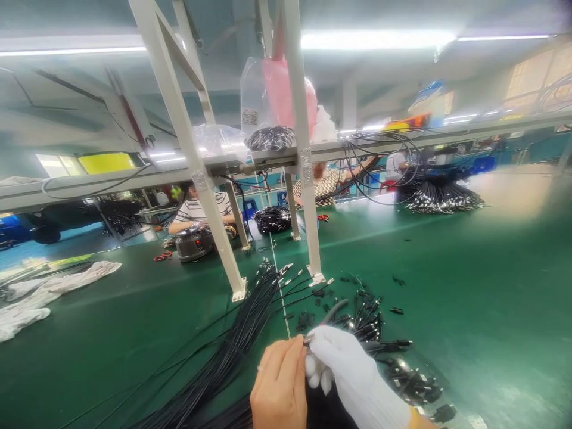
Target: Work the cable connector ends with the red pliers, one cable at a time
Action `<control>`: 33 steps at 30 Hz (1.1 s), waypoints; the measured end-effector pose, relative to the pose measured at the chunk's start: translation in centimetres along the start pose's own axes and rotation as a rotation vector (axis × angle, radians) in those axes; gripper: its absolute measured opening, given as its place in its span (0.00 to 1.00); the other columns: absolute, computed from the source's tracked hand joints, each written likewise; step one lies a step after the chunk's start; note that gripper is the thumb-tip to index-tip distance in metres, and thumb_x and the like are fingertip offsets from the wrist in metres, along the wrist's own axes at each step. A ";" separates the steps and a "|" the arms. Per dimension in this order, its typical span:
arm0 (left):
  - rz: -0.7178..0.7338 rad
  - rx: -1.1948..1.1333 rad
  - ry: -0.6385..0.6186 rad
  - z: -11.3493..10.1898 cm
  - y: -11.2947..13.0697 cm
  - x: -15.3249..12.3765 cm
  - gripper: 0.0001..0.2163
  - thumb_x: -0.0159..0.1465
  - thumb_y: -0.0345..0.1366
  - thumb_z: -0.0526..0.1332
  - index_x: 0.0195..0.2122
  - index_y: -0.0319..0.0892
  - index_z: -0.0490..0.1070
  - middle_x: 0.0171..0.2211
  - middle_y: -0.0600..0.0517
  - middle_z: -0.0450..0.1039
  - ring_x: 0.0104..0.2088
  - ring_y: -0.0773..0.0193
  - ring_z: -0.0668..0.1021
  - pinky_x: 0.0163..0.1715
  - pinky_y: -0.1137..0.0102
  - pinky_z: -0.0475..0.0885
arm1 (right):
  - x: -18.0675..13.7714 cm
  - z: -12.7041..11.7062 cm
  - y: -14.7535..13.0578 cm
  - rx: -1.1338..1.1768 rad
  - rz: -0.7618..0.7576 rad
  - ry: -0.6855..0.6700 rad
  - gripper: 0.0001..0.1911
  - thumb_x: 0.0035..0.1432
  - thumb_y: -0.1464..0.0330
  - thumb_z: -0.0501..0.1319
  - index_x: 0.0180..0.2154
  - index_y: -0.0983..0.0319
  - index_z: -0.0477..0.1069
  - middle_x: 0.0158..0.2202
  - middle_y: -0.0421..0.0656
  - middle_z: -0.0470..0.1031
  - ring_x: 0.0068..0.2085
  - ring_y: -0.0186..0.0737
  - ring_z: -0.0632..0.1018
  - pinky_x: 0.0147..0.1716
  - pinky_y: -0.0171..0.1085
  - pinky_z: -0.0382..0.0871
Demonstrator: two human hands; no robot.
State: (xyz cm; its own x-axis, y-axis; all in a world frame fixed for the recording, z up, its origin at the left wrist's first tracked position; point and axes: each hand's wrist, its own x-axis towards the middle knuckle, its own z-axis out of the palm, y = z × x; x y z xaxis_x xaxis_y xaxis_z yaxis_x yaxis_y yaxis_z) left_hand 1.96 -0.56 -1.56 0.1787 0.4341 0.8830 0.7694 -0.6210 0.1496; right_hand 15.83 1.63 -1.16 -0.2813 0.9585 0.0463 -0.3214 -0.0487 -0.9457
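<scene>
A: Where are the hands?

B: Bottom edge, centre. The left hand (279, 387) is bare, fingers pinched together on the end of a thin black cable (336, 310). The right hand (353, 372) wears a white knit glove, w/ fingertips closed on the same cable end, touching the left fingers. The cable curves up and away from the pinch, just above the table.

A: Room around them?

B: Tight nearby, open further out. To the left a thick bundle of black wires (241, 339) fans across the green table (469, 286), running off the bottom edge. To the right, a scatter of small black connectors (370, 322), glossy plastic w/ metal tips (some blurred near the wrist). Beyond that, the right half of the table is bare smooth green matting.

A: Anything upright?

B: Two white metal frame legs (308, 226), slanted, bolted by flat feet just behind the wires. They carry a shelf (134, 179) w/ clear plastic bags (263, 95).

A: Far side?

B: White cloth (49, 292), crumpled, at the left edge. Two other people in striped shirts (196, 211) sit across, apart from these hands, beside a coil of black wire (272, 219).
</scene>
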 end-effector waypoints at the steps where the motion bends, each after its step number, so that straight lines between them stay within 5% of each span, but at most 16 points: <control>1: 0.006 0.013 0.004 0.0 0.1 0.0 0.09 0.66 0.27 0.60 0.47 0.41 0.75 0.38 0.50 0.80 0.39 0.61 0.81 0.42 0.69 0.77 | 0.0 0.0 0.0 -0.010 0.006 0.000 0.26 0.49 0.45 0.64 0.26 0.62 0.66 0.21 0.40 0.73 0.21 0.32 0.72 0.17 0.31 0.60; 11: 0.100 0.215 0.016 -0.3 0.3 0.1 0.08 0.68 0.24 0.56 0.43 0.40 0.73 0.36 0.49 0.78 0.35 0.63 0.80 0.38 0.70 0.74 | 0.0 0.3 -0.7 -0.306 0.080 0.063 0.15 0.55 0.55 0.57 0.28 0.60 0.67 0.20 0.38 0.73 0.19 0.31 0.71 0.18 0.31 0.59; 17: 0.073 0.227 -0.150 -0.2 0.0 -0.1 0.10 0.69 0.25 0.51 0.36 0.42 0.70 0.30 0.51 0.75 0.30 0.61 0.79 0.31 0.68 0.74 | -0.9 0.9 -2.4 -0.580 0.153 0.150 0.09 0.55 0.67 0.54 0.23 0.59 0.65 0.20 0.37 0.74 0.22 0.32 0.74 0.24 0.32 0.62; 23: -0.035 0.126 -0.180 -0.1 -0.2 0.0 0.09 0.70 0.29 0.50 0.43 0.43 0.70 0.34 0.49 0.76 0.33 0.59 0.80 0.32 0.67 0.76 | -0.8 0.6 -3.1 -0.717 0.144 0.123 0.11 0.56 0.66 0.55 0.22 0.58 0.66 0.21 0.37 0.76 0.25 0.36 0.76 0.29 0.35 0.65; 33: 0.000 0.187 -0.162 -0.1 0.0 -0.1 0.09 0.69 0.26 0.52 0.34 0.44 0.68 0.27 0.53 0.73 0.27 0.62 0.77 0.29 0.69 0.71 | -0.3 0.1 -1.4 -0.658 0.164 0.077 0.10 0.57 0.63 0.53 0.26 0.58 0.66 0.22 0.38 0.77 0.23 0.34 0.75 0.24 0.33 0.63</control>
State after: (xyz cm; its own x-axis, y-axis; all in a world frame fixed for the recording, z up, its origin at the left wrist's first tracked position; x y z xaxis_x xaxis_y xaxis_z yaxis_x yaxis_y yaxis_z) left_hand 1.82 -0.70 -1.61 0.2632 0.5426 0.7977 0.8670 -0.4957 0.0511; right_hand 16.30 1.37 0.14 -0.2067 0.9717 -0.1143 0.3438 -0.0373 -0.9383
